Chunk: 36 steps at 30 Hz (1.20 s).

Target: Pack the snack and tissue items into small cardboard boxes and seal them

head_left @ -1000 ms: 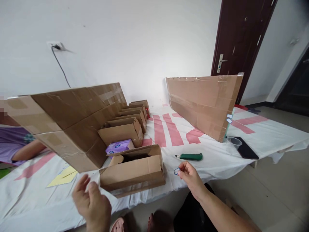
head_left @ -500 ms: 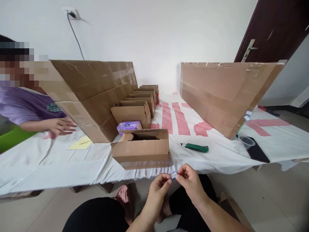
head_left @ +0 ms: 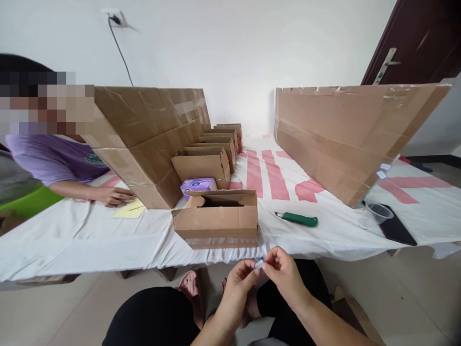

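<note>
Just off the table's front edge, my left hand [head_left: 242, 279] and my right hand [head_left: 283, 270] pinch a small blue-edged white label [head_left: 259, 264] between thumbs and fingers, one at each side. The fingertips partly cover it. Beyond the hands, on the white cloth, stands an open cardboard box [head_left: 216, 223]. A green utility knife [head_left: 298, 219] lies to its right with the blade tip showing. Behind the box sits a purple tissue pack [head_left: 198, 186].
More cardboard boxes [head_left: 205, 166] line up towards the wall. Tall cardboard panels stand left [head_left: 144, 144] and right [head_left: 345, 139]. A clear plastic cup [head_left: 378, 212] and a black phone [head_left: 399, 230] are at right. At left, a co-worker's hand [head_left: 115, 196] touches yellow paper [head_left: 130, 210].
The label has tilted between my fingers, which have drawn closer over it. The co-worker's hand has come down to the yellow paper. The whole view has shifted slightly.
</note>
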{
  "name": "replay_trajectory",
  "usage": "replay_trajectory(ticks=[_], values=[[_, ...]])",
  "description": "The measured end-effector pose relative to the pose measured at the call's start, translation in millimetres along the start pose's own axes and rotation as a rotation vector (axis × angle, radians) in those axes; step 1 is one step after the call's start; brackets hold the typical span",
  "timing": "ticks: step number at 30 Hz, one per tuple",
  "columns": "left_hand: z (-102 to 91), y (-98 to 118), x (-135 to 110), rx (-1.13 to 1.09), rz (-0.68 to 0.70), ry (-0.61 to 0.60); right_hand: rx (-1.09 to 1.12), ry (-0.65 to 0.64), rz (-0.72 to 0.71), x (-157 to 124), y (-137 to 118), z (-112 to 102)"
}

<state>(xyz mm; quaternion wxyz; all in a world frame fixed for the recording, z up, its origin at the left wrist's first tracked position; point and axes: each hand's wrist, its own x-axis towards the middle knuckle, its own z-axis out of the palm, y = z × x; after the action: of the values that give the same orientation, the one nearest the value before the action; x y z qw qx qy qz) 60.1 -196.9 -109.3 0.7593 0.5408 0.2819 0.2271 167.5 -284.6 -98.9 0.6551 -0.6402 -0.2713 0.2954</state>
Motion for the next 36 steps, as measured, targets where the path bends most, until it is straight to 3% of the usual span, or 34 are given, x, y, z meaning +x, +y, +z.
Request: replay_trajectory(ticks=[3, 8, 11, 19, 21, 26, 28, 32, 36], values=[[-2.7, 1.8, -1.6, 0.213, 0.178, 0.096, -0.079, -0.002, -0.064, 0.8, 0.2, -1.3], [-14.2, 11.0, -6.6, 0.764, 0.958, 0.104, -0.111, 0.007, -0.061, 1.5, 1.3, -7.6], [-18.5, 17.2, -7.0, 0.947, 1.175, 0.103, -0.131, -0.036, -0.081, -1.0, 0.0, -9.1], [-16.0, 20.3, -5.9, 0.944, 1.171, 0.131, -0.251, -0.137, -0.305, -5.9, -6.5, -4.0], [-17.0, 19.2, -6.9, 0.934, 1.170, 0.137, -0.209, -0.118, -0.255, -5.4, -6.9, -3.6], [-22.8, 15.1, -8.9, 0.983, 1.206, 0.154, 0.137, -0.211, 0.133, -6.0, -13.5, -2.9], [-24.3, 13.0, -8.7, 1.002, 1.215, 0.157, 0.220, -0.237, 0.198, -6.5, -16.5, -2.3], [-24.5, 7.8, -8.8, 0.972, 1.160, 0.168, 0.226, -0.226, 0.165, -6.4, -16.0, -0.7], [-22.1, 3.6, -15.0, 0.849, 1.057, 0.284, 0.064, -0.100, -0.001, -6.4, -8.0, 0.5]])
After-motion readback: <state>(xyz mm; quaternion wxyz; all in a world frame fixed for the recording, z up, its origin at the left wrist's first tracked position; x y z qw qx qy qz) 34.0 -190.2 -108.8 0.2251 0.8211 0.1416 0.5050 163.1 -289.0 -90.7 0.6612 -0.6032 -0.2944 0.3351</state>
